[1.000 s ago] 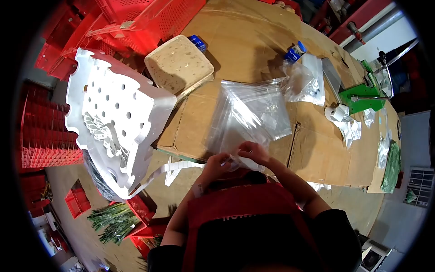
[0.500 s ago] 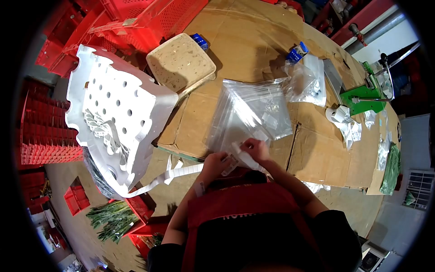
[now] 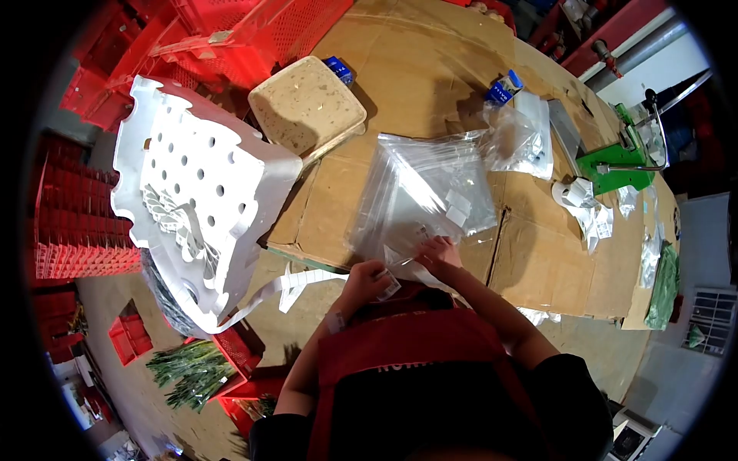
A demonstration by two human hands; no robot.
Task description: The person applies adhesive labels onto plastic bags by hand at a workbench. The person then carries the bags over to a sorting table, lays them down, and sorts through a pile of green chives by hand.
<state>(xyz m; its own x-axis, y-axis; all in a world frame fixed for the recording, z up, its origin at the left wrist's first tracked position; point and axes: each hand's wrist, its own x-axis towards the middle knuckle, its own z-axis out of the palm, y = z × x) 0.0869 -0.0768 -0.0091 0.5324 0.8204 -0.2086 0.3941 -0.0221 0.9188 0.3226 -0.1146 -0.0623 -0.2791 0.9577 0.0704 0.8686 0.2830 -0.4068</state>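
My left hand [image 3: 366, 283] is closed on a strip of white labels [image 3: 269, 290], whose printed end shows beside its fingers. The strip trails left to a white perforated crate [image 3: 201, 173], where more of it lies in loose folds. My right hand [image 3: 440, 255] rests low over a stack of clear plastic bags [image 3: 407, 184], its fingers bent together. A small printed label [image 3: 420, 232] shows at those fingertips, against the bags. Another white label [image 3: 459, 207] lies on the stack farther up. Thin, clear or white material stretches between my hands; its exact shape is blurred.
Cardboard [image 3: 553, 265] covers the table. A tan, speckled tub [image 3: 307, 107] stands behind the white crate, near red crates [image 3: 246, 50]. At right are a blue box [image 3: 504, 88], more plastic bags [image 3: 523, 142] and a green device [image 3: 615, 165]. Green stems [image 3: 188, 373] fill a floor crate.
My right hand has lowered the label from above the bags onto them, its fingers now lying against the stack. My left hand stays nearly in place; the label strip sags slightly more.
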